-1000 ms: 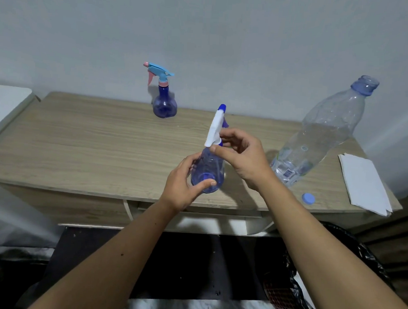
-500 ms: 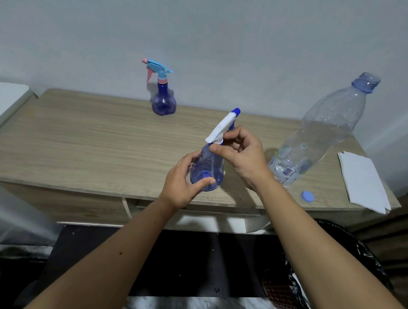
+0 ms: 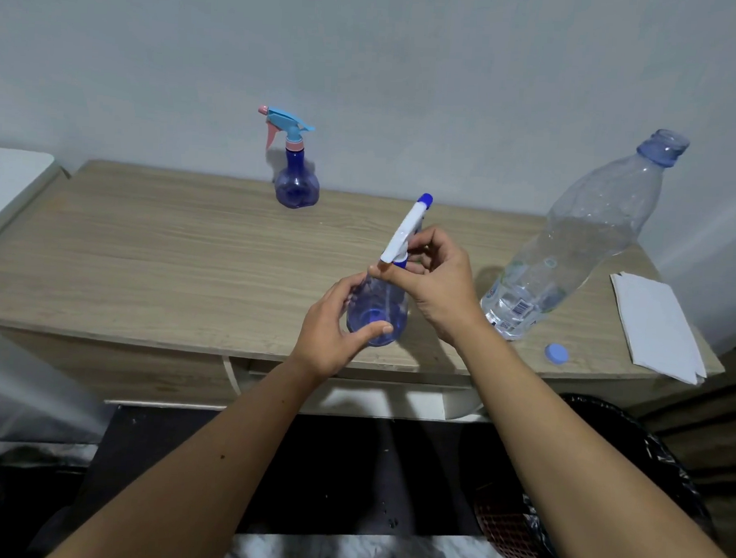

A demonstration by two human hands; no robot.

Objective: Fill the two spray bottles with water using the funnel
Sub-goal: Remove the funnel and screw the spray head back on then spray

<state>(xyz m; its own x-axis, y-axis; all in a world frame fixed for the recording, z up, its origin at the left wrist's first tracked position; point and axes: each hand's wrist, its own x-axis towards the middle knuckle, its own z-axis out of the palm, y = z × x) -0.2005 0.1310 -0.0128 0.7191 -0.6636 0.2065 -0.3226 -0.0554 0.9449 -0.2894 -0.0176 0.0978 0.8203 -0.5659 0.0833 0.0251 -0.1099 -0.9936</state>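
Blue spray bottle gripped by left hand; right hand pinches its trigger head. Neither bottle appears filled; funnel unseen.

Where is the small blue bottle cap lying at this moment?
In the head view, the blue cap lies on the wooden table near its front right edge, between the big water bottle and the white paper stack.

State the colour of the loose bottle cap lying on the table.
Light blue cap, seen in the head view.
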